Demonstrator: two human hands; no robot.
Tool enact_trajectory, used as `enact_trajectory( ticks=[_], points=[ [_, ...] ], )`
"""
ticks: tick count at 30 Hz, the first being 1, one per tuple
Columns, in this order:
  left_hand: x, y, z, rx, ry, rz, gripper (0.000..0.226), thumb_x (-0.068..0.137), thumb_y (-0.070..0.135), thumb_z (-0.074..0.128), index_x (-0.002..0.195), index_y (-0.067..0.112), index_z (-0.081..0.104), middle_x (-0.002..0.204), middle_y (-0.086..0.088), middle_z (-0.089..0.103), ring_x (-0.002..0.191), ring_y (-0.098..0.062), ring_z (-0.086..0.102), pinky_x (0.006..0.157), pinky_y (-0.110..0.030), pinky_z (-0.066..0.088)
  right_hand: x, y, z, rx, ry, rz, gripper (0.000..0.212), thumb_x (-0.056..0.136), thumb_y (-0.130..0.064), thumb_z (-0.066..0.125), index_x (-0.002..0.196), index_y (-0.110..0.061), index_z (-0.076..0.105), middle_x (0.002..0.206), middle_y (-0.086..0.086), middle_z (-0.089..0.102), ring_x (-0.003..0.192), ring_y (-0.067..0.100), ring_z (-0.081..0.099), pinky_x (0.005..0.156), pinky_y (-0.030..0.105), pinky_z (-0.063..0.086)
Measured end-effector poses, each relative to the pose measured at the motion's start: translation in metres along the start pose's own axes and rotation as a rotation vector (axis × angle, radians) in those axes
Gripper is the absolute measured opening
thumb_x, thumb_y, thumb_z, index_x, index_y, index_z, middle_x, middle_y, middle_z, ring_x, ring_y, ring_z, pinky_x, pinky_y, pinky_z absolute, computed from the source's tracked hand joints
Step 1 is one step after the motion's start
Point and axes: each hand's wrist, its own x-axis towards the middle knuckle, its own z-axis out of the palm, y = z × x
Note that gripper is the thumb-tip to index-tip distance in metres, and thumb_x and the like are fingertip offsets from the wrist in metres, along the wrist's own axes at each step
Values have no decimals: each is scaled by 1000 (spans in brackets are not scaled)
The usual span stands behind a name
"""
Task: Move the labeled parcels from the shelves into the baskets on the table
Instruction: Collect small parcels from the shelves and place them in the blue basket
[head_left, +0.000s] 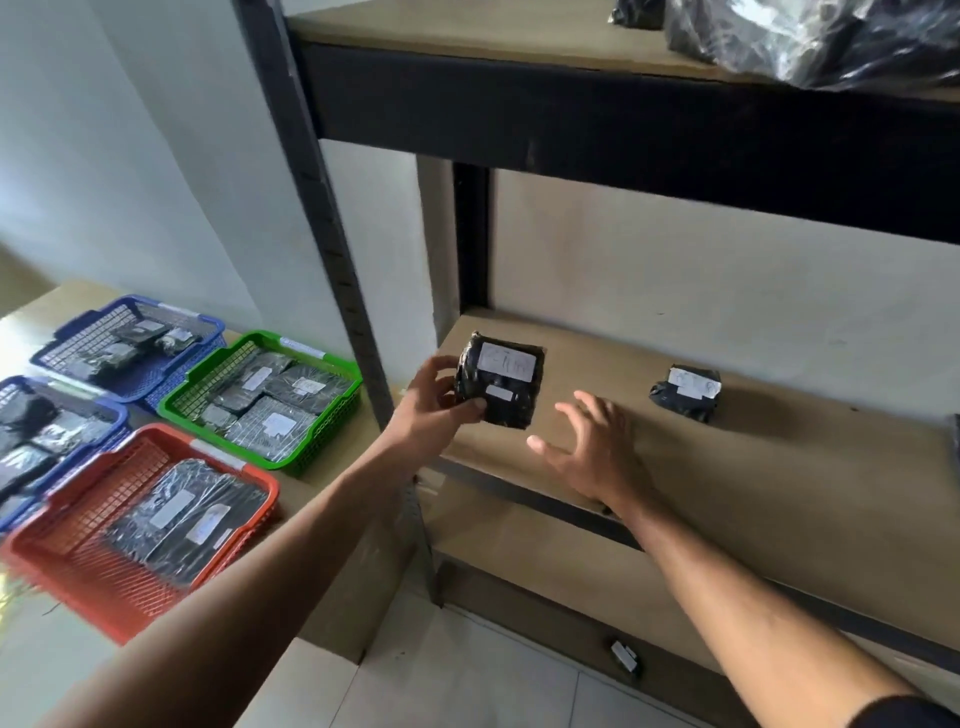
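On the far left, the table (49, 306) carries four baskets. Two blue baskets sit at the left edge, one at the back (78, 349) and one nearer me (117, 415), cut off by the frame. Both hold black wrapped parcels. Just right of the back one is the green basket (179, 402), packed with flat black parcels bearing white labels. In front of it stands the red basket (62, 540), with a broad black parcel (182, 525) lying inside, two white labels on top.

Right of the table rises the dark post (332, 249) of the shelving. My left hand (434, 408) reaches past it, fingers and thumb curled round the left side of a black parcel (501, 382) with two white labels, held tilted at the left end of the middle shelf (779, 467); I cannot tell whether it touches the board.

My right hand (592, 447) hovers just right of that parcel, fingers spread and loose, holding nothing.

Further right, a smaller black parcel (685, 392) with one white label lies on the same shelf, well apart from my hands. On the top shelf (467, 26), at the right, sits a heap of black plastic bags (831, 36).
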Motion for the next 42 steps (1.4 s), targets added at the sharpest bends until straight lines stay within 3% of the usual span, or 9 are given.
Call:
enact_trajectory(
  ticks=[4, 12, 17, 23, 26, 29, 33, 37, 42],
  points=[
    [-66, 8, -45, -52, -12, 6, 53, 86, -10, 70, 131, 2, 46, 120, -19, 70, 106, -27, 71, 91, -38, 60, -9, -24, -4, 52, 85, -87, 77, 84, -77, 46, 135, -21, 56, 145, 5, 51, 134, 23, 45, 109, 48, 38],
    [-159, -11, -165, -134, 123, -45, 46, 89, -18, 61, 126, 6, 50, 117, -18, 72, 101, -25, 72, 80, -30, 59, -71, -159, -4, 375, 203, -364, 39, 92, -41, 65, 119, -13, 65, 123, -1, 62, 117, 15, 56, 101, 35, 46],
    [-212, -18, -284, -168, 161, -47, 54, 81, 2, 67, 132, 6, 49, 122, -18, 71, 110, -31, 69, 89, -37, 59, -101, -263, 38, 455, 192, -377, 25, 90, -34, 68, 108, -16, 67, 113, -7, 63, 109, 13, 59, 98, 27, 44],
    [-262, -25, -435, -120, 249, -68, 54, 78, 7, 64, 131, 5, 53, 120, -23, 70, 107, -35, 69, 92, -46, 58, -108, -393, 103, 580, 116, -326, 21, 87, -38, 64, 100, -21, 67, 101, -10, 62, 98, -2, 57, 88, 13, 42],
    [-274, -21, -498, -116, 271, -93, 51, 79, 9, 63, 130, 9, 57, 122, -25, 67, 107, -37, 70, 89, -44, 59, -102, -446, 128, 608, 61, -285, 19, 87, -41, 65, 98, -26, 66, 100, -14, 63, 92, 4, 59, 81, 17, 45],
    [-269, -16, -554, -107, 311, -114, 50, 78, 10, 63, 128, 13, 60, 113, -21, 69, 100, -31, 73, 82, -32, 59, -86, -490, 155, 611, 22, -245, 15, 87, -38, 69, 100, -29, 65, 99, -16, 64, 88, 7, 61, 77, 24, 49],
    [-235, -26, -620, -118, 345, -145, 44, 83, 9, 69, 126, 18, 64, 108, -18, 73, 100, -32, 73, 86, -38, 60, -50, -536, 191, 607, -8, -187, 13, 89, -28, 73, 99, -30, 66, 94, -15, 65, 84, 7, 62, 73, 32, 54],
    [-171, -38, -676, -67, 376, -199, 30, 97, -1, 63, 123, 15, 63, 104, -16, 75, 92, -27, 75, 81, -31, 62, 0, -578, 230, 661, 3, -91, 11, 89, -25, 73, 99, -26, 67, 89, -11, 65, 83, 13, 63, 71, 36, 56],
    [-71, -49, -742, 20, 379, -276, 20, 98, -1, 60, 113, 10, 65, 90, -8, 75, 82, -18, 75, 74, -27, 61, 81, -628, 274, 707, -22, 44, 15, 90, -25, 73, 103, -25, 65, 92, -4, 67, 77, 13, 64, 60, 18, 52]
  ],
)
